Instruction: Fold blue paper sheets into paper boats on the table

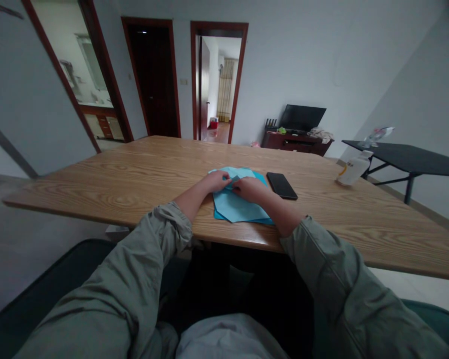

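Observation:
Light blue paper (239,207) lies near the front edge of the wooden table, with darker blue sheets showing beneath it. My left hand (219,181) pinches a folded part of the paper from the left. From the right, my right hand (250,189) grips the same folded part, its fingers bent and close to the left fingertips. Between the two hands a small raised fold stands up. The exact fold under the fingers is partly hidden. A black smartphone (282,185) rests flat just to the right of the paper.
The wooden table (134,174) spreads wide on both sides. A white bottle (354,169) stands toward its right end. Beyond it is a black folding table (415,157) with a clear plastic item on top. A television (303,117) sits on a low cabinet by the wall.

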Demonstrator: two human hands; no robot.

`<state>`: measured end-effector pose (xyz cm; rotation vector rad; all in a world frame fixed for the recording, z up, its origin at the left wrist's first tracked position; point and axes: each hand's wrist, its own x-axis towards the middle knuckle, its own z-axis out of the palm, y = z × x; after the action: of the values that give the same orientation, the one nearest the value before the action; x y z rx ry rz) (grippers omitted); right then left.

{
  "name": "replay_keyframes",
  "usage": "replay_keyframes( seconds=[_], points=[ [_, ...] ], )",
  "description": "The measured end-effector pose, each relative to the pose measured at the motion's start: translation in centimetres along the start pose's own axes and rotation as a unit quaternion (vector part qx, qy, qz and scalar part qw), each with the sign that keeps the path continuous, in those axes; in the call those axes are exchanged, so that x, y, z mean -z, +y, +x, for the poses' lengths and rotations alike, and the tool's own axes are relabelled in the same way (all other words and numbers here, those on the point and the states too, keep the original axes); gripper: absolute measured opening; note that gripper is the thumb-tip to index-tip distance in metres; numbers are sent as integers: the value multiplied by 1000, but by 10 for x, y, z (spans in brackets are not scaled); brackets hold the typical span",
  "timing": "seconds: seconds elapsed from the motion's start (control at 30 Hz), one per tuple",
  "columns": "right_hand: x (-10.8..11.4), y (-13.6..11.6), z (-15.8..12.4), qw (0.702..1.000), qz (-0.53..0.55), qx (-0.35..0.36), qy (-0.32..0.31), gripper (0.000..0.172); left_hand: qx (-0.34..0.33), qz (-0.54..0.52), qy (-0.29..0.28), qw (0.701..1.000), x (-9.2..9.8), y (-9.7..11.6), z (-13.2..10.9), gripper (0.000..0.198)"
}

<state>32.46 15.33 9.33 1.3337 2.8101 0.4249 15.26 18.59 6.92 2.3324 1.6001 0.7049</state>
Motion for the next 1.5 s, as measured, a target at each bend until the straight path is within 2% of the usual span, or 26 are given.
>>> replay_keyframes(
  seconds=[0.2, 0.37, 0.67, 0.9, 1.0, 1.1, 1.17, 1.27, 1.33, 1.5],
  points=[
    [0, 8, 7, 1000, 17, -16, 3, 27, -10, -3, -8, 1000, -1, -1, 0, 25],
    [-6, 13, 8, 998, 40, -47, 30, 26, -10, -3, -18, 1000, 2, 0, -2, 27],
    [-13, 28, 3, 991, 91, -53, 78, 28, -7, 1, -11, 1000, 0, -1, -1, 30],
    [-18, 50, -16, 974, 122, -57, 183, 36, -30, -96, -24, 995, 12, -11, -7, 44],
    [-28, 57, -17, 966, 151, -47, 207, 45, -29, -156, -25, 987, 13, -23, -6, 66],
    [-36, 60, -15, 958, 212, -37, 188, 49, -28, -215, -57, 975, 12, -33, -4, 85],
    [-39, 60, -15, 952, 254, -48, 164, 54, -31, -240, -73, 967, 11, -36, -3, 89],
    [-40, 59, -16, 948, 290, -72, 112, 65, -40, -238, -90, 966, 12, -36, -3, 79],
    [-40, 58, -16, 947, 301, -80, 84, 67, -51, -220, -89, 970, 13, -33, -4, 68],
    [-41, 59, -14, 940, 322, -82, 77, 65, -89, -189, -54, 976, 15, -26, -4, 51]
  ],
)
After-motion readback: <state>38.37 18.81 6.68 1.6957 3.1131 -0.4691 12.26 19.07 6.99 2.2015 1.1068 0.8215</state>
